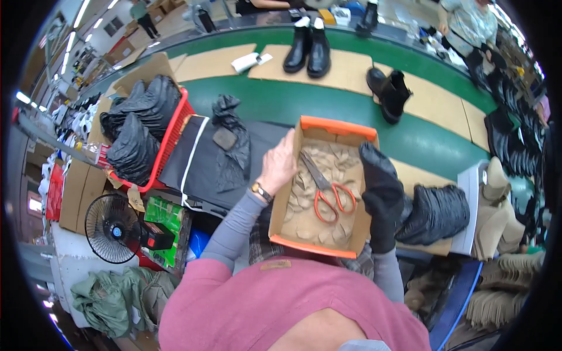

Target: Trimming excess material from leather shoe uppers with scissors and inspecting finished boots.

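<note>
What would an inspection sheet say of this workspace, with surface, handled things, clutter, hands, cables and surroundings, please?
Surface: green table, partly covered with cardboard sheets.
Handled things: cardboard box with orange ends, holding red-handled scissors on brown scraps.
Clutter: red basket of black bundles; fan.
Hands: left hand grips the box's left side; right hand hidden in black covering beside its right; grip unclear.
Cables: white cord-like strip near basket; kind unclear.
Surroundings: black boots, another person beyond.

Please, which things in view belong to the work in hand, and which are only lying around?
Seemingly in the work:
orange-rimmed box, touched by the left hand
red-handled scissors and brown pieces inside
black item on the right arm, kind unclear

Seemingly just lying about:
fan
red basket
green cloth
pair of black boots
</note>
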{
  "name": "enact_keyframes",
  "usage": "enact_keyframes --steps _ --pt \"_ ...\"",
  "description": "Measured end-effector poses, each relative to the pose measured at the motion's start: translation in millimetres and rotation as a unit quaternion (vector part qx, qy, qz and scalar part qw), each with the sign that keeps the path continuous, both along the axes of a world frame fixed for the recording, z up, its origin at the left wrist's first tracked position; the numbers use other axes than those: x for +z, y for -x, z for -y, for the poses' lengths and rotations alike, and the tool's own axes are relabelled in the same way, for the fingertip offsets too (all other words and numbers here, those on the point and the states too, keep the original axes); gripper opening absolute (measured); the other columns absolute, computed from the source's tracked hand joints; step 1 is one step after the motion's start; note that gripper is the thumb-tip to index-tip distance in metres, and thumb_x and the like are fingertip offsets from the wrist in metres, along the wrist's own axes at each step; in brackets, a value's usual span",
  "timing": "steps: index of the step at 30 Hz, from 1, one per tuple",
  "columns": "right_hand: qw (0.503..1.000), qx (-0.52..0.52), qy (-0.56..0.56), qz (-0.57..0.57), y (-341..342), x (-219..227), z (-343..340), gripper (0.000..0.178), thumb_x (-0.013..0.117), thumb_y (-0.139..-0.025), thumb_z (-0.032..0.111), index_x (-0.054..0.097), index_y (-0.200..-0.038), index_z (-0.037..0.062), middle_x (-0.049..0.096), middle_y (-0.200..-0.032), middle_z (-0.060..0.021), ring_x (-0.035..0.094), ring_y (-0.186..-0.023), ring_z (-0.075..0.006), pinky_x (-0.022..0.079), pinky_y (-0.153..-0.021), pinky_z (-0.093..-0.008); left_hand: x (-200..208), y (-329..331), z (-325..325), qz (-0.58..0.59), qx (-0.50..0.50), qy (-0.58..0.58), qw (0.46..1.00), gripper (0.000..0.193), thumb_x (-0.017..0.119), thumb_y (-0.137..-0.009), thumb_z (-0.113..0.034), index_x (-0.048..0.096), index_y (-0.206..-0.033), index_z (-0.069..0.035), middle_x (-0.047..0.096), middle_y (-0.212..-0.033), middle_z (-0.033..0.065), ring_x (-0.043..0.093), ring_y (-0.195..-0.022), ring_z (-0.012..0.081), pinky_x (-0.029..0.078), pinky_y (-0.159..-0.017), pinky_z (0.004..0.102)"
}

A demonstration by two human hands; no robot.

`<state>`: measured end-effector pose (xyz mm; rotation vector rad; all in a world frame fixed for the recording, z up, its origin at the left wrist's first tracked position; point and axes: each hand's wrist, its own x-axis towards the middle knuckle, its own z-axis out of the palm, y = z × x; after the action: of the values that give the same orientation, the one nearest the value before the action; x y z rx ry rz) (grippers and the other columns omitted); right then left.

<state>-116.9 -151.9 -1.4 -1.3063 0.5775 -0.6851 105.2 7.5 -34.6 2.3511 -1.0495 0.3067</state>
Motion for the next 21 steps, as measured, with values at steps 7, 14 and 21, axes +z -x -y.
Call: enact_keyframes --steps 7,14,21 --pt "0.995 0.066 0.054 0.055 1 40 -6 0.033 0.075 -0.067 -0.003 0.067 -0.099 -0.0027 0.071 -0.092 -0.0097 0.067 -0.082 -0.0174 0.053 -0.076 -0.0303 2 -11 -11 -0.042 -0.052 0.042 0.997 0.07 0.07 -0.078 -0.021 0.04 -0.138 -0.001 0.06 -0.115 0.0208 0.065 -0.084 0.0369 0.054 -0.077 0.0428" --pt "0.997 0.08 0.014 0.018 0 21 4 0.029 0.075 -0.066 0.002 0.066 -0.093 -0.0024 0.07 -0.088 -0.0089 0.065 -0.076 -0.0181 0.051 -0.07 -0.0301 71 -76 12 -0.194 -0.05 0.105 0.974 0.073 0.076 -0.078 -0.031 0.045 -0.136 0.001 0.063 -0.115 0.0156 0.065 -0.077 0.0192 0.054 -0.071 0.0324" --pt "0.985 0.08 -0.076 0.131 -4 33 19 0.03 0.062 -0.081 0.002 0.06 -0.11 -0.0051 0.064 -0.107 -0.0073 0.061 -0.092 -0.0141 0.052 -0.066 -0.0252 112 -46 62 -0.324 -0.253 0.107 0.905 0.066 0.074 -0.082 -0.014 0.044 -0.14 -0.005 0.059 -0.123 0.0122 0.06 -0.1 0.0166 0.054 -0.078 0.0282"
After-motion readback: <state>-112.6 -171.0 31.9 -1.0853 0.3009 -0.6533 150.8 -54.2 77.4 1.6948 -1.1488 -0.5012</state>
